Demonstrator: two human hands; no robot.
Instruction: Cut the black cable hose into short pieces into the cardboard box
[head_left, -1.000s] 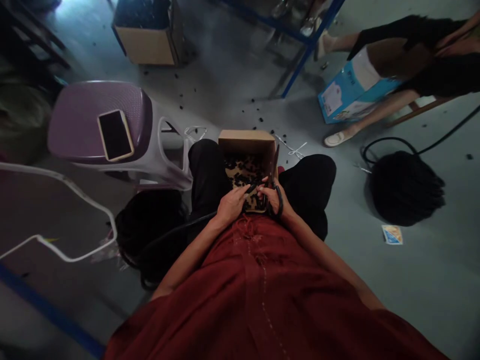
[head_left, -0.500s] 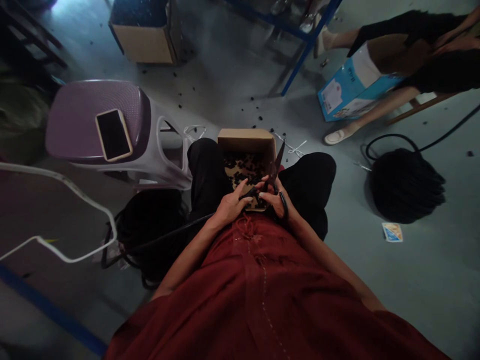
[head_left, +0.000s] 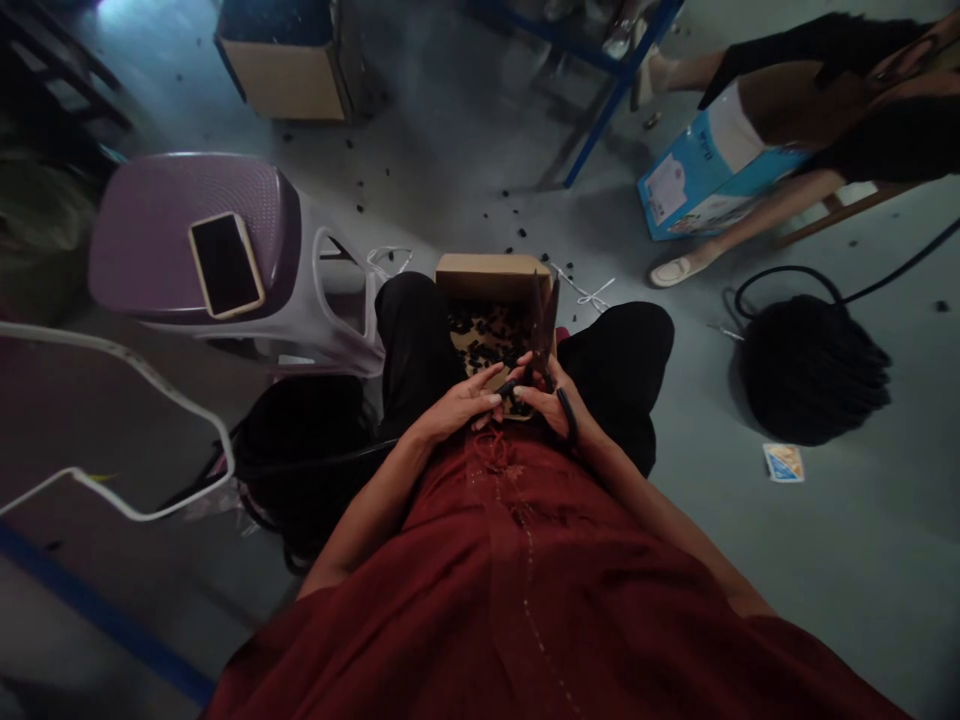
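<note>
My left hand (head_left: 459, 408) is closed on a black cord (head_left: 367, 452), its thumb pressed toward the fingers. The cord runs back past my forearm to a dark coil (head_left: 300, 430) beside my left thigh. A pair of scissors (head_left: 543, 335) sits in my right hand (head_left: 553, 400), blades pointing away from me and parted at the tips. My right thumb and fingertips meet the short dark end of the cord between the hands. Under both hands, between my knees, stands a cardboard box (head_left: 491, 265) holding many small black cut pieces (head_left: 484, 330).
To the left are a purple stool (head_left: 142, 240) with a phone (head_left: 226, 265) on it and a bent white tube (head_left: 150, 375). Another black coil (head_left: 814, 370) lies on the floor at right. Beyond, a seated person's legs flank a blue box (head_left: 697, 170).
My left hand has turned slightly and its fingers lie closer together. The scissors have swung more upright, with their blades now visibly parted. The cord by the left coil has shifted.
</note>
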